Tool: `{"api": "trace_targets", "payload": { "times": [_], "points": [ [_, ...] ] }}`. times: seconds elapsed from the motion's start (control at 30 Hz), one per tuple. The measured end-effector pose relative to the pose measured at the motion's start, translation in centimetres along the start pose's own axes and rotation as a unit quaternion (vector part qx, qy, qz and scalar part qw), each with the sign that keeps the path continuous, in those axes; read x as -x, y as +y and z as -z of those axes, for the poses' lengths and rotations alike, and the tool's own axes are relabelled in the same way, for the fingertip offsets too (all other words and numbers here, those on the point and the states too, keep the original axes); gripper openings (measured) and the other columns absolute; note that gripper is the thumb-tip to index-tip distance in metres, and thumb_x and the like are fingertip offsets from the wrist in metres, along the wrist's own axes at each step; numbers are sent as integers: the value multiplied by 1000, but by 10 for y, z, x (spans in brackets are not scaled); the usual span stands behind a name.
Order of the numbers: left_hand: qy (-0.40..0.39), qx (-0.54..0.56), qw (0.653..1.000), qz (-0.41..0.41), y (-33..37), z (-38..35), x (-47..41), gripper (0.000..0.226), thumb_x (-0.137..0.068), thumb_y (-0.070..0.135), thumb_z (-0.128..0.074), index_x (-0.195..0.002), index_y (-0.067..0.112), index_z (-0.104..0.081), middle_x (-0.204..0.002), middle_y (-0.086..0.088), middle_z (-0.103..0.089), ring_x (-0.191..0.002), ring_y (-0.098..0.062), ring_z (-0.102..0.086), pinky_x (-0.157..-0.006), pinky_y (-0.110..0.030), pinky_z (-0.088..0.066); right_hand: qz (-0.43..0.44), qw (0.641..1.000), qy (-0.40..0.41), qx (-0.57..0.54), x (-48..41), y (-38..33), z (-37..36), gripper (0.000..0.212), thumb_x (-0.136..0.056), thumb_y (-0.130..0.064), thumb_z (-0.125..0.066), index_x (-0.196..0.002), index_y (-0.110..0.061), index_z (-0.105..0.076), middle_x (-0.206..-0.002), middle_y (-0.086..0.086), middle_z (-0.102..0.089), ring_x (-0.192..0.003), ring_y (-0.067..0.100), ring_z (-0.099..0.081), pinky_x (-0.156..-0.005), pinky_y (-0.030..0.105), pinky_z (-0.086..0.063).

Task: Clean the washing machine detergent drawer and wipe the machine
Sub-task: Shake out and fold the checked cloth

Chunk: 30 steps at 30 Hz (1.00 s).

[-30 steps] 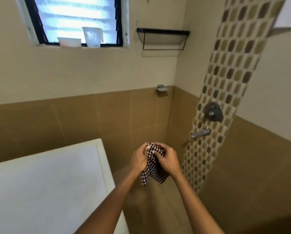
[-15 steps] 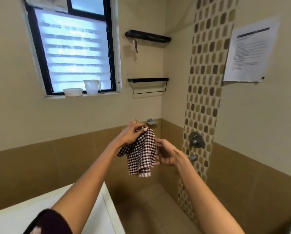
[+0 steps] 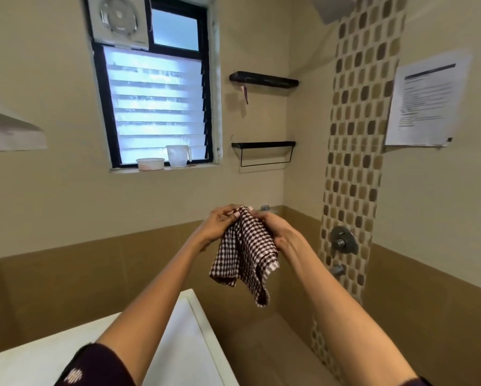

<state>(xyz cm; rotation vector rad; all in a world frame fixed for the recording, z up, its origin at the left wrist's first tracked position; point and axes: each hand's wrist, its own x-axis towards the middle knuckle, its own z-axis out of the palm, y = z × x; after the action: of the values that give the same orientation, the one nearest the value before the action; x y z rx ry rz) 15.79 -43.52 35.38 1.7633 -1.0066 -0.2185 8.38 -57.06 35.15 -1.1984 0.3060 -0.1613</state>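
Item 1, checked cloth: dark-and-white weave, held in the air at 6 o'clock of my view, bunched at the top with its loose ends hanging down.

Item 2, left hand: fingers curled round the cloth's upper left edge, gripping it.

Item 3, right hand: fingers closed over the cloth's upper right side, close to the left hand.

Item 4, washing machine: white top at 7 o'clock, partly hidden by the left forearm (I see only the lid and its right edge).

Item 5, window sill at 11 o'clock: a white bowl and, just beside it at its 3 o'clock, a translucent measuring jug. I cannot see into either container from here.

Item 6, two black wall shelves at 1 o'clock, upper shelf above lower shelf.

Item 7, paper notice at 2 o'clock; mixer valve at 4 o'clock.
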Motion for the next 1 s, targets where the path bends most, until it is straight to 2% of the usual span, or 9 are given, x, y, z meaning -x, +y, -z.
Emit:
{"api": "trace_targets", "payload": {
  "times": [0.1,0.2,0.3,0.37,0.47,0.63,0.77,0.87,1.0],
  "points": [
    [98,-6,994,38,-21,1,1,42,-90,25,-57,-130,23,-45,-119,-13,-50,-110,-26,-48,-87,-37,-45,23,999,13,-33,-2,1,-10,27,-95,-22,-49,-105,2,-57,-87,15,-66,-79,26,-62,-67,36,-50],
    [180,47,960,207,-37,10,12,58,-86,41,-60,-133,15,-38,-123,-15,-50,-106,-29,-52,-77,-35,-46,55,995,29,-80,-2,-2,-13,28,-95,-24,-49,-99,2,-57,-91,16,-63,-81,28,-60,-67,37,-49],
    [106,98,910,388,-43,15,32,63,-83,61,-51,-109,3,-54,-86,-12,-56,-72,-24,-56,-61,-34,-48,85,990,21,-115,-3,-6,-15,38,-95,-27,-49,-116,4,-53,-97,16,-62,-86,29,-60,-72,38,-50],
    [32,176,891,418,-51,10,35,64,-81,66,-47,-92,3,-58,-85,-13,-61,-74,-26,-59,-73,-38,-52,97,986,10,-137,-4,-7,-18,42,-96,-27,-46,-125,4,-48,-100,17,-61,-90,28,-59,-76,39,-49],
    [2,311,875,371,-57,-1,32,53,-88,56,-46,-101,6,-58,-96,-16,-62,-86,-28,-59,-87,-42,-46,106,981,-6,-161,-4,-7,-23,42,-98,-27,-42,-127,4,-46,-100,17,-60,-90,28,-58,-81,40,-48],
    [129,293,904,282,-55,-13,21,39,-92,31,-54,-126,12,-50,-118,-11,-60,-97,-23,-56,-79,-38,-44,104,983,-15,-149,-1,1,-18,36,-97,-25,-41,-119,3,-50,-100,17,-60,-90,28,-58,-81,40,-48],
    [265,356,879,174,-53,-4,10,40,-96,18,-48,-134,7,-39,-127,-11,-55,-112,-30,-56,-71,-40,-49,102,984,-5,-148,6,6,-7,25,-97,-24,-42,-100,-3,-56,-99,16,-61,-89,28,-58,-74,39,-47],
    [297,223,924,91,-44,8,3,11,-97,21,-44,-105,14,-48,-111,-12,-58,-109,-32,-57,-82,-49,-54,75,986,7,-149,7,17,6,32,-98,-30,-40,-96,-4,-59,-86,13,-68,-83,26,-58,-71,38,-45],
    [277,18,961,14,-25,29,-4,21,-98,23,-42,-111,9,-51,-113,-13,-59,-105,-27,-56,-83,-37,-47,-16,984,-14,-177,4,41,27,54,-93,-54,-34,-102,-7,-59,-76,11,-67,-72,24,-59,-67,31,-47]
  ]
}}
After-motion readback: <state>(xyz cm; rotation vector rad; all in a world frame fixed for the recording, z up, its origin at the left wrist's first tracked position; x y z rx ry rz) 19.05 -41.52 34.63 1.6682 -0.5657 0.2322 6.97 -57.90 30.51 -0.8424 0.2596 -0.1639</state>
